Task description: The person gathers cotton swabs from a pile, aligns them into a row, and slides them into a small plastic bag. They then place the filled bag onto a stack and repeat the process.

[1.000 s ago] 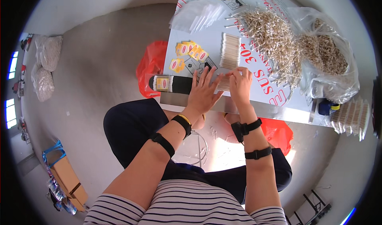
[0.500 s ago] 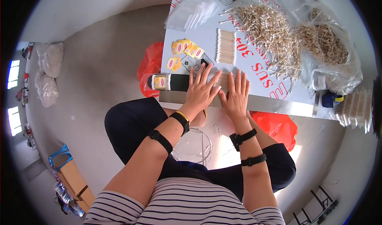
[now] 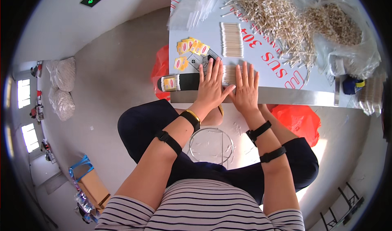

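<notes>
My left hand point(image 3: 210, 86) lies flat at the left end of a small row of cotton swabs point(image 3: 229, 75), near the table's front edge. Its fingers are stretched out. My right hand point(image 3: 246, 88) rests flat at the row's right end, fingers extended too. The thumbs come close together just below the row. Left of my left hand lies a black strip point(image 3: 189, 81), partly under it. On the strip's left end is a clear packet of swabs point(image 3: 170, 83) with a yellow and white card. A longer, neat stack of swabs point(image 3: 232, 40) lies beyond my hands.
Yellow and white cards point(image 3: 192, 46) lie at the left of the table point(image 3: 265, 78). Clear plastic bags point(image 3: 192, 11) are behind them. A big loose heap of swabs point(image 3: 277, 21) and an opened bag of swabs point(image 3: 335, 21) fill the far right. Red bags point(image 3: 298, 118) hang below the edge.
The whole view has shifted slightly. My left hand has turned so its fingers point more straight ahead and lie closer together beside the swab row. My right hand stays at the other end.
</notes>
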Motion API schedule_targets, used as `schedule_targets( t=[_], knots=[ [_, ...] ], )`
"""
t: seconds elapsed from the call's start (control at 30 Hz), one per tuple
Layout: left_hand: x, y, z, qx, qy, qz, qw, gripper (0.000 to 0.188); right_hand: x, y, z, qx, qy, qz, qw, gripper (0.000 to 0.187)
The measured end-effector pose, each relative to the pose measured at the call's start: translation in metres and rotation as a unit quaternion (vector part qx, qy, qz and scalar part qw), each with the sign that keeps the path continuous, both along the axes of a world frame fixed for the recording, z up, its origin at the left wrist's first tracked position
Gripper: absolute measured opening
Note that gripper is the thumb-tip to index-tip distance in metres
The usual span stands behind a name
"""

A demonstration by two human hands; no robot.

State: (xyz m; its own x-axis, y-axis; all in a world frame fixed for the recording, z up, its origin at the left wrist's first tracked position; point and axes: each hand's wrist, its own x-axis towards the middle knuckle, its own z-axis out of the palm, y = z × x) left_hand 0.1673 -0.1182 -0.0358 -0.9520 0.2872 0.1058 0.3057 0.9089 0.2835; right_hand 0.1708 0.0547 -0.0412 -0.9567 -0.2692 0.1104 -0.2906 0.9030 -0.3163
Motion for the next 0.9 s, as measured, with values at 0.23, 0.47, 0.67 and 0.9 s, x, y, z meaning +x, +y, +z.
schedule_targets(
  t=[0.23,0.47,0.67,0.9],
  knots=[
    [-0.004,-0.001,-0.002,-0.014,0.000,-0.008,1.000,0.099,-0.003,-0.004,-0.006,0.007,0.013,0.014,1.000,0.088],
    [-0.001,-0.003,-0.004,0.004,0.004,-0.011,1.000,0.097,0.000,-0.009,-0.010,0.016,0.016,0.001,1.000,0.088],
    [0.001,-0.013,0.009,0.104,-0.025,0.042,0.993,0.091,0.001,-0.010,-0.002,0.050,-0.001,-0.009,0.999,0.090],
    [0.023,-0.025,0.016,0.053,-0.024,0.002,0.998,0.081,-0.001,-0.010,0.004,0.058,-0.011,-0.017,0.998,0.090]
  ],
)
